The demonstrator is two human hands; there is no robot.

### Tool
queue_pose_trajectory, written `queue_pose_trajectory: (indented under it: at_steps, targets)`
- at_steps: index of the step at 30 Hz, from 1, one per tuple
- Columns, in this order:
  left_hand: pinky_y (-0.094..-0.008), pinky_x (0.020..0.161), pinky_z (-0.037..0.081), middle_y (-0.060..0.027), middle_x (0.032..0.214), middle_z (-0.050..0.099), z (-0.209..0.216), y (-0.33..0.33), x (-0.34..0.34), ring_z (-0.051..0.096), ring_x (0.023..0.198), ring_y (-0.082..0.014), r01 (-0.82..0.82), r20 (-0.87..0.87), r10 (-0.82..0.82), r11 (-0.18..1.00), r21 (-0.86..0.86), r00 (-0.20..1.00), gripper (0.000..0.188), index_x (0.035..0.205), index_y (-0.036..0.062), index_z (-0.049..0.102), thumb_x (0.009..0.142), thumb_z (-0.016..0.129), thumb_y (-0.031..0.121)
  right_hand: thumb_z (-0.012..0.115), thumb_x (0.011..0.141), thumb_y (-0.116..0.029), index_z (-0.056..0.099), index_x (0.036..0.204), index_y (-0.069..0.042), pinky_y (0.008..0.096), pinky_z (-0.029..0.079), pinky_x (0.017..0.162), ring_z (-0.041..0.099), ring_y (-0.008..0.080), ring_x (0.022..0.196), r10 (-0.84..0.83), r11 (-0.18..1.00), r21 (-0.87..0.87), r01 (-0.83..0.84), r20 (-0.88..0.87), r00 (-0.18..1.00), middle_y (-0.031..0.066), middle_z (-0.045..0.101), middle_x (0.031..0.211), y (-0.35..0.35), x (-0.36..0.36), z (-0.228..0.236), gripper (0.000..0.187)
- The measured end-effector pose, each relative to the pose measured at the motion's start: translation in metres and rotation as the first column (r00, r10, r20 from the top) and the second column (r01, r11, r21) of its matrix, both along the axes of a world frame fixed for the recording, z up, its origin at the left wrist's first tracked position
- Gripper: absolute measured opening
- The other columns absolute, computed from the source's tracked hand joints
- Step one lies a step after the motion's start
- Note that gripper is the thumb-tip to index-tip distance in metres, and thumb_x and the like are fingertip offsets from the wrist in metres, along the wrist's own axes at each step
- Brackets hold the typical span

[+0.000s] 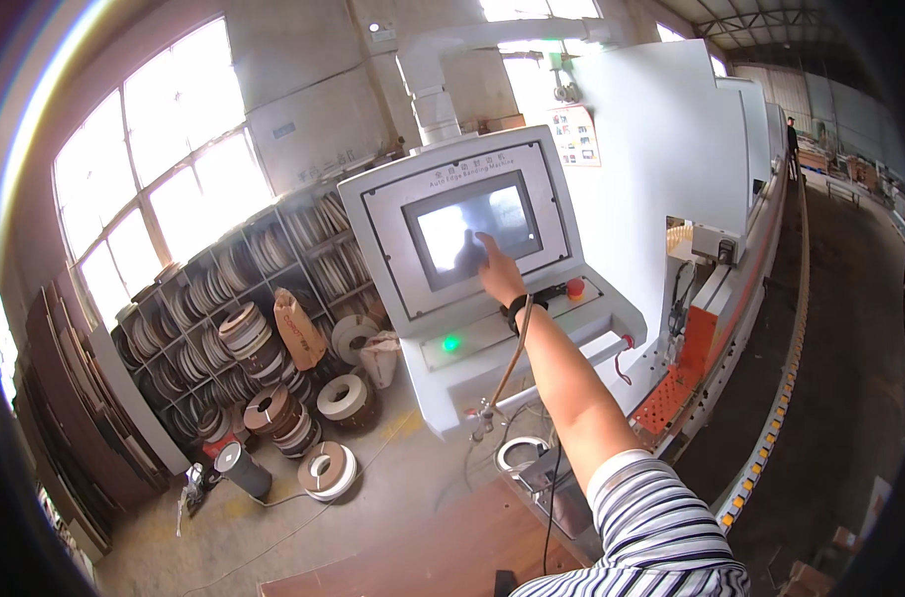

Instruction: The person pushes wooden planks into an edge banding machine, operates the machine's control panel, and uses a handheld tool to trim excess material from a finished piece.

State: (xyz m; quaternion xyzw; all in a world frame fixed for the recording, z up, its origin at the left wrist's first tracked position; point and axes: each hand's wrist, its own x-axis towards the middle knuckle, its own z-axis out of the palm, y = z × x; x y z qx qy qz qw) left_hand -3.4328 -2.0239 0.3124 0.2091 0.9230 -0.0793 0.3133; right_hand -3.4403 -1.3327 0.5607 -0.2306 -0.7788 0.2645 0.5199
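Observation:
My right hand (498, 273) reaches up to the touchscreen (512, 211) of a grey machine control console (381, 261). The index finger is stretched out at the screen, and its tip looks to be on or just off the glass; I cannot tell which. The other fingers look bent, and nothing is held. A dark band (518, 310) circles the wrist. Below the screen, a green light (451, 344) glows on the sloping panel, with a red knob (575, 289) at its right end. Glare whitens much of the screen. My left hand is out of view.
To the right runs a long white machine (622, 129) with an orange plate (686, 383) and a rail. Racks (224, 279) of banding rolls stand at the left, with stacked rolls (273, 410) on the floor. A brown board (403, 552) lies nearest. A person (793, 149) stands far off.

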Motion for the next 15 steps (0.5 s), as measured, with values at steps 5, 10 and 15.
queue_pose_trajectory:
  at_steps: [5, 10, 15]
  targets:
    - [-0.0736, 0.111, 0.014, -0.0316, 0.159, -0.01, -0.016, -0.012, -0.004, -0.006, 0.138, -0.0673, -0.042, 0.033, 0.042, 0.999, 0.015, 0.999, 0.124, 0.158, 0.0166, -0.004, 0.073, 0.077, 0.054, 0.053, 0.088, -0.011, 0.041, 0.139, -0.019, 0.0533, 0.048, 0.08, 0.062, 0.0481, 0.096, 0.047, 0.992, 0.117, -0.042, -0.041, 0.998, 0.0289, 0.066, 0.099, 0.02, -0.023, -0.019, 0.054]
    - [-0.0736, 0.112, 0.003, -0.0213, 0.163, -0.005, -0.069, -0.035, -0.024, -0.009, 0.139, -0.0645, 0.252, -0.064, -0.257, 0.965, -0.075, 0.964, 0.089, 0.156, 0.0051, 0.018, 0.09, 0.056, 0.051, 0.053, 0.087, -0.01, 0.04, 0.132, -0.013, 0.0525, 0.047, 0.078, 0.064, 0.0458, 0.087, -0.073, 0.975, -0.217, 0.044, -0.127, 0.989, 0.0255, 0.067, 0.086, 0.024, -0.014, -0.033, 0.047]
    - [-0.0747, 0.111, 0.001, -0.0192, 0.163, -0.004, -0.061, -0.032, -0.02, -0.011, 0.14, -0.0624, 0.193, -0.068, -0.193, 0.981, -0.009, 0.979, 0.085, 0.154, 0.0029, 0.024, 0.09, 0.056, 0.049, 0.052, 0.086, -0.007, 0.035, 0.141, -0.014, 0.0511, 0.049, 0.084, 0.063, 0.0471, 0.096, -0.051, 0.988, -0.155, 0.026, -0.163, 0.985, 0.0284, 0.067, 0.094, 0.034, -0.016, -0.045, 0.058]
